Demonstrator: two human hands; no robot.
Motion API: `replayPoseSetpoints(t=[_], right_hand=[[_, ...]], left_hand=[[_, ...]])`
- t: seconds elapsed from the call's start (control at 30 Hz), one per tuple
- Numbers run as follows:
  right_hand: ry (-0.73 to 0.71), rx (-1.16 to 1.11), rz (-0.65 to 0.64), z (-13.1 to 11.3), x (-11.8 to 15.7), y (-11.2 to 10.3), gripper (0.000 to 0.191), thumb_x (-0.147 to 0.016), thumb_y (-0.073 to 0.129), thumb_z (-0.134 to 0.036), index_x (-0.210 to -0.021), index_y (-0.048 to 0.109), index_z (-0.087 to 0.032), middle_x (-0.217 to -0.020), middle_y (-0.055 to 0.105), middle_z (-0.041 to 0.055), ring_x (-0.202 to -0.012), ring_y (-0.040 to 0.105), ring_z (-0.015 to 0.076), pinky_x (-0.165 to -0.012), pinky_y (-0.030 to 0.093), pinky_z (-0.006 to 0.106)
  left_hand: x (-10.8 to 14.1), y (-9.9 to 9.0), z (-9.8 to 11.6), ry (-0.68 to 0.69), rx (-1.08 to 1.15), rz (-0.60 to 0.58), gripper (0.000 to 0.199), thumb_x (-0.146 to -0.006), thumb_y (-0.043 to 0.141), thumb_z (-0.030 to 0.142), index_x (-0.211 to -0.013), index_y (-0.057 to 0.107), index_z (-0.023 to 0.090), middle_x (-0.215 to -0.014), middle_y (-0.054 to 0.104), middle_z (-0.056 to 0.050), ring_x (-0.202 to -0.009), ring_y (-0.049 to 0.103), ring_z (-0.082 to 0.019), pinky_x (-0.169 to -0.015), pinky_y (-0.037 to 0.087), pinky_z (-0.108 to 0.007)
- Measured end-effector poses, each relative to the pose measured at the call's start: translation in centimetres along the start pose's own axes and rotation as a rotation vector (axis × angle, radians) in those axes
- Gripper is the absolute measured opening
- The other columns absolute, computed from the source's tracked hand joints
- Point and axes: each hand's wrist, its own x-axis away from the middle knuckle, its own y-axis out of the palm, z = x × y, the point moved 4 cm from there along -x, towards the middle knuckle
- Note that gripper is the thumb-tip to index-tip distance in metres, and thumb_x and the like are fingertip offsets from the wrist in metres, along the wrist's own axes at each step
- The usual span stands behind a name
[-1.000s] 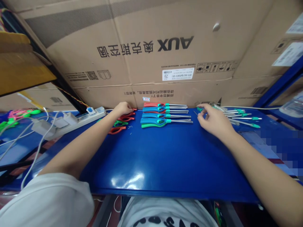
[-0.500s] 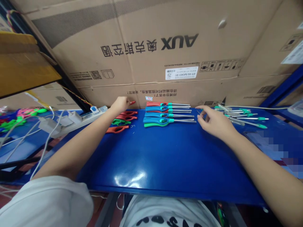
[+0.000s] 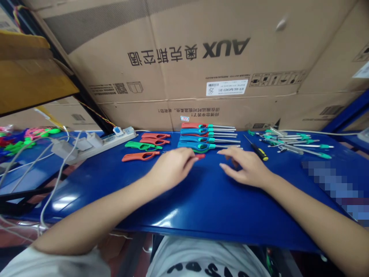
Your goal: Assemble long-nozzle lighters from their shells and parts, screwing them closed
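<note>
And here's the left hand [image 3: 171,169] out over the bench [image 3: 201,207], fingers pinched on a red piece [image 3: 200,156], most of it hidden by the grip! The right hand [image 3: 249,165] faces it, thumb and fingers apart, nothing visible between them. The hands don't touch, and the red piece pokes out of the left fingertips towards the right, perhaps held by one end to leave that tip free. Just beyond, the lighters [image 3: 191,131] lie side by side, metal ends all to the right, likely for tidiness. Handles [image 3: 138,156] to the left, rods [image 3: 323,146] heaped right, each seemingly within easy reach of its nearer hand, and the screwdriver [image 3: 263,154] just past the right hand, grip end nearer the person
</note>
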Motion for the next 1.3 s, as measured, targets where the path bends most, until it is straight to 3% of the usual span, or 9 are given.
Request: replayPoseSetpoints(t=[0.17, 0.27, 0.37, 0.53, 0.63, 0.77, 0.9, 1.03, 1.3], right_hand=[[-0.220, -0.030, -0.183, -1.8, 0.1, 2.6, 0.033, -0.101, 0.050, -0.042, -0.122, 0.061, -0.018, -0.109, 0.067, 0.0102, -0.083, 0.067, 0.0187, -0.066, 0.048, 0.028], [-0.241, -0.039, -0.244, -1.7, 0.2, 3.2, 0.027, -0.105, 0.044, -0.034, -0.118, 0.062, -0.019, -0.106, 0.066, 0.0087, -0.080, 0.065, 0.0166, -0.067, 0.047, 0.027], [-0.228, -0.034, -0.288, -1.3, 0.3, 3.2, 0.025, -0.105, 0.041, -0.028, -0.115, 0.063, -0.021, -0.105, 0.064, 0.0077, -0.078, 0.062, 0.0156, -0.067, 0.045, 0.027], [-0.173, -0.058, -0.393, -0.5, 0.3, 3.0, 0.021, -0.103, 0.043, -0.023, -0.105, 0.063, -0.022, -0.106, 0.063, 0.0072, -0.086, 0.060, 0.0173, -0.073, 0.045, 0.029], [-0.137, -0.096, -0.426, -0.2, 0.2, 2.7, 0.018, -0.102, 0.043, -0.020, -0.102, 0.061, -0.021, -0.104, 0.063, 0.0066, -0.091, 0.059, 0.0187, -0.077, 0.044, 0.030], [-0.066, -0.099, -0.467, 0.3, 0.2, 1.9, 0.017, -0.102, 0.042, -0.018, -0.102, 0.059, -0.021, -0.100, 0.065, 0.0049, -0.090, 0.059, 0.0189, -0.078, 0.043, 0.030], [0.046, -0.061, -0.493, 1.1, 0.3, 0.8, 0.014, -0.099, 0.043, -0.018, -0.101, 0.056, -0.022, -0.096, 0.066, 0.0039, -0.085, 0.060, 0.0187, -0.073, 0.041, 0.029], [0.078, -0.036, -0.505, 1.4, 0.4, 0.2, 0.012, -0.098, 0.044, -0.017, -0.099, 0.055, -0.022, -0.095, 0.067, 0.0040, -0.083, 0.060, 0.0189, -0.071, 0.039, 0.029], [0.130, -0.078, -0.508, 1.4, 0.4, -0.2, 0.013, -0.097, 0.042, -0.016, -0.102, 0.053, -0.022, -0.093, 0.068, 0.0031, -0.078, 0.061, 0.0178, -0.068, 0.038, 0.027]], left_hand=[[1.8, 3.8, 1.4, 0.090, 0.202, -0.150, 0.019, -0.100, 0.056, 0.029, -0.093, 0.069, 0.017, -0.092, 0.073, -0.005, -0.081, 0.069, -0.018, -0.072, 0.051, -0.028], [1.8, 5.0, 0.9, 0.119, 0.275, -0.163, 0.016, -0.099, 0.058, 0.026, -0.096, 0.069, 0.015, -0.095, 0.074, -0.006, -0.084, 0.069, -0.017, -0.076, 0.053, -0.027], [1.8, 5.4, 0.5, 0.181, 0.298, -0.168, 0.020, -0.100, 0.054, 0.022, -0.111, 0.069, 0.015, -0.109, 0.073, -0.008, -0.099, 0.069, -0.019, -0.090, 0.053, -0.029], [2.0, 5.4, 0.2, 0.212, 0.187, -0.201, 0.028, -0.102, 0.049, 0.024, -0.122, 0.068, 0.021, -0.117, 0.069, -0.006, -0.104, 0.067, -0.020, -0.088, 0.053, -0.031], [1.9, 5.1, 0.1, 0.253, 0.138, -0.182, 0.030, -0.100, 0.052, 0.024, -0.126, 0.067, 0.023, -0.122, 0.066, -0.006, -0.111, 0.062, -0.022, -0.097, 0.050, -0.036], [1.3, 3.8, -0.6, 0.246, 0.039, -0.127, 0.038, -0.096, 0.061, 0.029, -0.133, 0.062, 0.024, -0.136, 0.058, -0.010, -0.123, 0.054, -0.027, -0.106, 0.044, -0.044], [0.7, 2.4, -1.9, 0.187, -0.142, -0.201, 0.053, -0.091, 0.067, 0.035, -0.141, 0.055, 0.021, -0.136, 0.060, -0.012, -0.125, 0.053, -0.033, -0.103, 0.046, -0.050], [0.3, 1.7, -3.1, 0.096, -0.192, -0.259, 0.057, -0.091, 0.068, 0.039, -0.141, 0.055, 0.017, -0.134, 0.064, -0.013, -0.121, 0.060, -0.032, -0.100, 0.050, -0.044], [0.2, 2.4, -3.8, 0.011, -0.140, -0.306, 0.057, -0.093, 0.065, 0.036, -0.146, 0.051, 0.019, -0.139, 0.063, -0.011, -0.119, 0.065, -0.030, -0.097, 0.053, -0.039]])
